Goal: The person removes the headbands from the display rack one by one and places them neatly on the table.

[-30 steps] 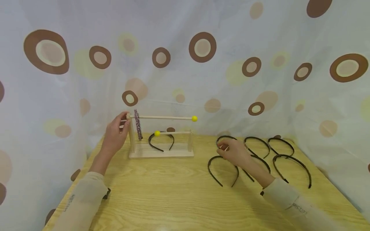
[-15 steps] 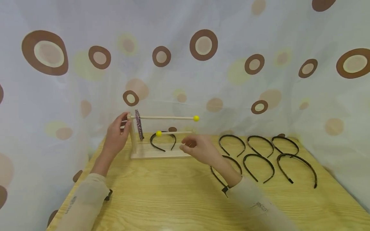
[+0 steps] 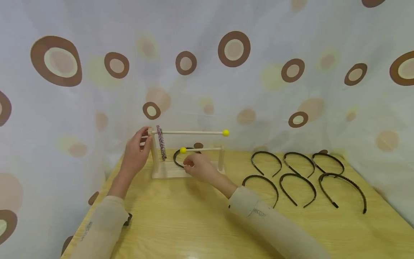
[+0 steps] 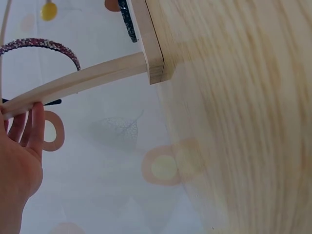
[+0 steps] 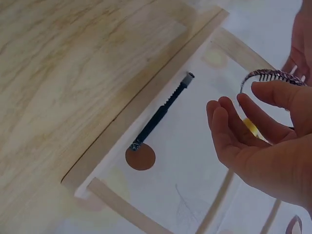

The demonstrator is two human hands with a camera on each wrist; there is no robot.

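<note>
My left hand [image 3: 136, 154] grips the top of the left post of a wooden headband stand [image 3: 171, 174]; in the left wrist view its fingers [image 4: 36, 129] wrap the post. A pinkish glittery toothed headband [image 3: 161, 144] hangs on the upper rod, close to that post. My right hand [image 3: 205, 168] hovers before the stand, just under the yellow ball [image 3: 183, 150] of the lower rod. Its fingers are loosely bent with nothing between them, as the right wrist view shows. Partly hidden behind it in the head view is a dark headband [image 5: 158, 117] at the lower rod.
Several black headbands lie in two rows on the right of the wooden table, including a back one [image 3: 266, 153] and a front one [image 3: 350, 181]. The upper rod ends in a yellow ball [image 3: 225, 133]. A patterned curtain [image 3: 258, 90] surrounds the table's back and sides.
My right hand has moved left from above the headbands on the table to the front of the stand. The left hand stays on the post. The view has shifted slightly.
</note>
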